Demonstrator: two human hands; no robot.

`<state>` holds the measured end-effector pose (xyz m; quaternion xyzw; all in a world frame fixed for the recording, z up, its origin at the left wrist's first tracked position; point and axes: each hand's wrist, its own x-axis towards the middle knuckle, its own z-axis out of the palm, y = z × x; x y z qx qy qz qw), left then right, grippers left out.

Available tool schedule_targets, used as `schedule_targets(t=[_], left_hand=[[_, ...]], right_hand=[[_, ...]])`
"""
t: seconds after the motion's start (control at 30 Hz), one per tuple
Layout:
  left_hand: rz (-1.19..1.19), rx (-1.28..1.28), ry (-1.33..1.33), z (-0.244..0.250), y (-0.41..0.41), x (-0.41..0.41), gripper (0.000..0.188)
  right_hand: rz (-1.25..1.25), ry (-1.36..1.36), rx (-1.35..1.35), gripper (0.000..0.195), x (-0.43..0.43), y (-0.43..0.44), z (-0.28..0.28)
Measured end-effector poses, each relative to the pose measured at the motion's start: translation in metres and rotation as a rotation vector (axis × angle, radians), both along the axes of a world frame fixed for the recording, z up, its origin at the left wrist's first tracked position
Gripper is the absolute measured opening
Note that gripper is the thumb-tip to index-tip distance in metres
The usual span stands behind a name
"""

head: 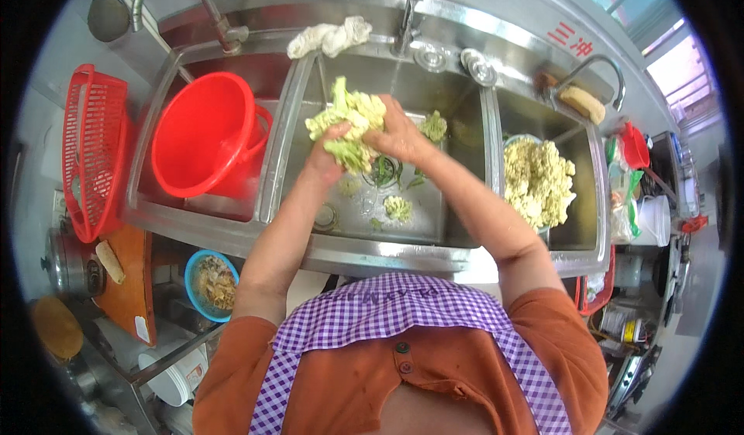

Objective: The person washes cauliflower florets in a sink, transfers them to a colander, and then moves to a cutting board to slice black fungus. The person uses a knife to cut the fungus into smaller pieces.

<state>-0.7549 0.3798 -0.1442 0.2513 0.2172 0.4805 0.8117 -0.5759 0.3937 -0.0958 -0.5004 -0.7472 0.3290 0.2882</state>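
Both my hands hold a cluster of cauliflower florets (pixel 357 115) above the middle basin of a steel sink (pixel 418 220). My left hand (pixel 326 153) grips it from the lower left, the thumb across a floret. From the right, my right hand (pixel 401 131) has its fingers around the florets. Below, a loose floret (pixel 398 208) lies on the basin floor, and another (pixel 433 126) lies near the back right. Green leaf scraps (pixel 385 172) lie around the drain. Many florets are heaped in a bowl (pixel 540 182) in the right basin.
A red plastic bucket (pixel 203 136) stands in the left basin. A wet white cloth (pixel 329 37) and metal drain strainers (pixel 431 56) lie on the back ledge under the middle faucet (pixel 408 14). A red basket (pixel 96 153) leans at the left; a blue bowl of scraps (pixel 214 285) sits lower left.
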Motion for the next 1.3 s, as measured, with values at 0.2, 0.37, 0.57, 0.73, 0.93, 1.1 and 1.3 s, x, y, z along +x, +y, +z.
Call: schedule_targets(t=[0.2,0.37,0.57,0.73,0.93,1.1,1.3], left_hand=[[0.209,0.093,-0.159,0.015,0.018,-0.012,0.067],[0.269,0.147,-0.231,0.002,0.027,-0.035,0.069],[0.435,0.213,-0.263,0.009,0.038,-0.066,0.068],[0.469,0.205,-0.266,0.014,0.034,-0.080,0.067],[0.477,0.179,-0.218,0.011,0.033,-0.081,0.067],[0.582,0.114,-0.091,0.005,0.031,-0.086,0.066],[0.498,0.133,-0.151,0.012,0.033,-0.081,0.068]], right_hand=[[0.176,0.239,-0.061,0.067,0.000,0.007,0.059],[-0.159,1.061,-0.484,0.046,0.019,0.012,0.005],[0.534,-0.827,-0.290,0.051,0.042,-0.075,-0.172],[0.300,-0.434,-0.106,0.035,0.043,-0.043,-0.242],[0.227,-0.474,-0.028,0.046,-0.049,-0.045,-0.196],[-0.182,-0.404,-0.375,0.067,0.011,0.031,-0.179],[-0.741,-0.332,-0.378,0.067,0.137,0.100,-0.153]])
